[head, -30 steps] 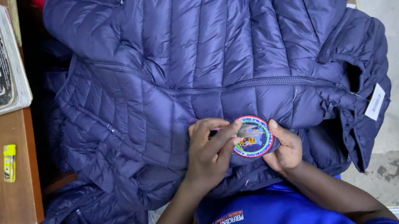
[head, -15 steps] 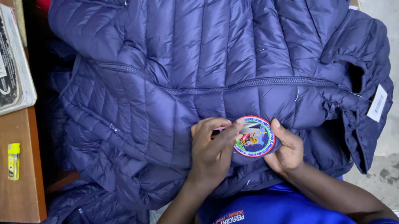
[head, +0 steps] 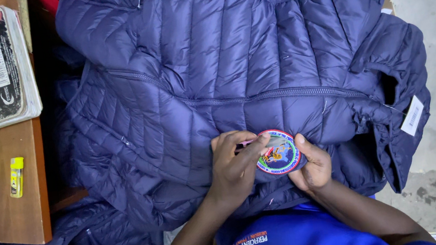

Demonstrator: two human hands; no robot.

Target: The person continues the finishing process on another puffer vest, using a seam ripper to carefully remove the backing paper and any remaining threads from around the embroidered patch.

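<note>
A thin, light, floppy round patch (head: 277, 154) is pinched at its edges by left hand (head: 235, 164) and right hand (head: 312, 167) fingers against the soft quilted jacket (head: 208, 64).

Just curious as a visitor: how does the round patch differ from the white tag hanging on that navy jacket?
The round multicoloured embroidered patch is pinched between the left hand and right hand; the white rectangular paper tag hangs untouched at the sleeve. The patch is circular with a red rim; the tag is plain and oblong. The patch looks larger than the tag. Both lie against the navy quilted puffer jacket.
</note>
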